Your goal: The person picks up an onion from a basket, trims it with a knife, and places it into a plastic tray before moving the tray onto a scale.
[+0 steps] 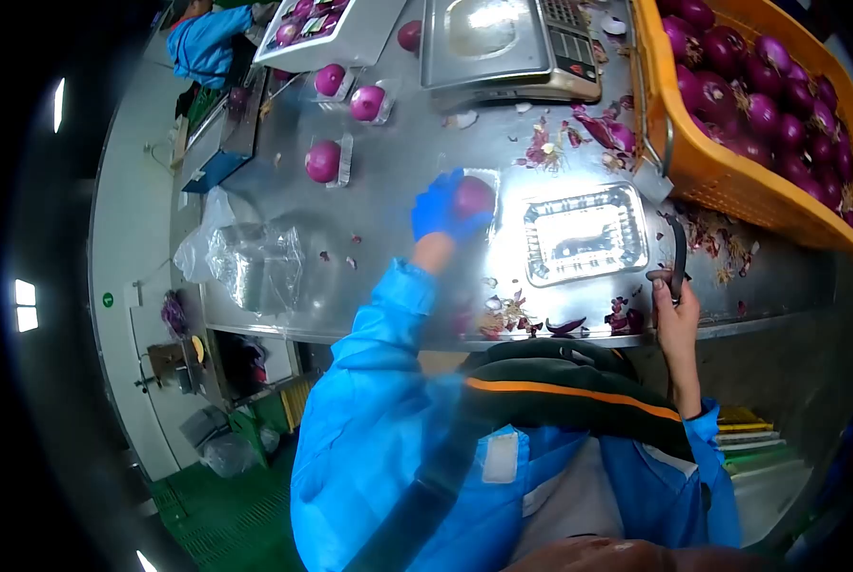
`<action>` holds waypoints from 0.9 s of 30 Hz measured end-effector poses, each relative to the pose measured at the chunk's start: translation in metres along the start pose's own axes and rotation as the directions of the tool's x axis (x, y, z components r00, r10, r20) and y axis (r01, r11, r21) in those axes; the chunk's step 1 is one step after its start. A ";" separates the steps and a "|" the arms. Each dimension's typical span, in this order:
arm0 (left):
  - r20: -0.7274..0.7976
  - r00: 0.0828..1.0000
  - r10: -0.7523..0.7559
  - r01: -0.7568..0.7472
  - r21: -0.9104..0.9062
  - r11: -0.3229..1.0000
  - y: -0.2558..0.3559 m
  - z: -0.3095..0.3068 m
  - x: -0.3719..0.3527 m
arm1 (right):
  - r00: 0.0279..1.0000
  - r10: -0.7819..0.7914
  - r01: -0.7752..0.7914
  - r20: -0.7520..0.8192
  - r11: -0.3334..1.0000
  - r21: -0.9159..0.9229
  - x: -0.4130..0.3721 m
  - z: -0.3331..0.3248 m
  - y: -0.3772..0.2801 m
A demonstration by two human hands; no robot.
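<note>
My left hand (pixel 445 210), in a blue glove, has its fingers round a red onion (pixel 474 196) over a small clear tray (pixel 489 177); motion blurs it slightly. Bare and closed, my right hand (pixel 676 322) grips a dark, narrow, curved tool (pixel 679 250) at the table's front edge; its exact kind I cannot tell. Between the two hands lies a larger clear plastic tray (pixel 586 234). Peeled skins (pixel 512 318) are scattered in front of it. Further left, single red onions (pixel 322 161) sit in small clear trays.
An orange crate (pixel 760 181) full of red onions stands at the right. A weighing scale (pixel 488 84) is at the back, beside a white box (pixel 355 38) of packed onions. Plastic bags (pixel 255 262) lie at left. Another person (pixel 202 48) works at the far left.
</note>
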State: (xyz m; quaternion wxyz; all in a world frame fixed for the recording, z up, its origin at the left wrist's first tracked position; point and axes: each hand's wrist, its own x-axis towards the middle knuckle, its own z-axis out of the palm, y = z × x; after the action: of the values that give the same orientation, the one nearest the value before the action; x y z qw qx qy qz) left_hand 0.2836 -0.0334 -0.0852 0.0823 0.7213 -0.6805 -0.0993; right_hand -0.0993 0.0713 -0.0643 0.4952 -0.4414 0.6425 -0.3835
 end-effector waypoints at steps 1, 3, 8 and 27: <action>0.000 1.000 0.005 -0.005 -0.056 0.998 -0.009 0.005 -0.003 | 1.000 0.017 -0.017 -0.002 0.999 0.033 0.000 0.003 0.001; -0.004 1.000 0.016 -0.017 -0.164 0.986 -0.023 0.011 -0.008 | 0.999 0.052 -0.051 -0.006 0.994 0.101 0.002 0.010 0.007; 0.020 0.994 0.111 -0.113 0.171 0.979 0.032 0.020 0.003 | 0.971 0.216 -0.171 -0.105 0.928 0.331 0.011 0.025 0.019; -0.159 0.987 0.022 0.044 0.398 0.916 -0.264 -0.028 0.109 | 0.837 0.350 -0.102 -0.420 0.855 0.508 0.036 0.046 0.063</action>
State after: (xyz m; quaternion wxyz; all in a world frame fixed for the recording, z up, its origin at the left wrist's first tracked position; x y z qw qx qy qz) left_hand 0.5514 -0.1270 -0.1285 -0.0130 0.7322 -0.6736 0.0996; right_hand -0.0704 0.0549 -0.1434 0.4465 -0.1139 0.6857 -0.5635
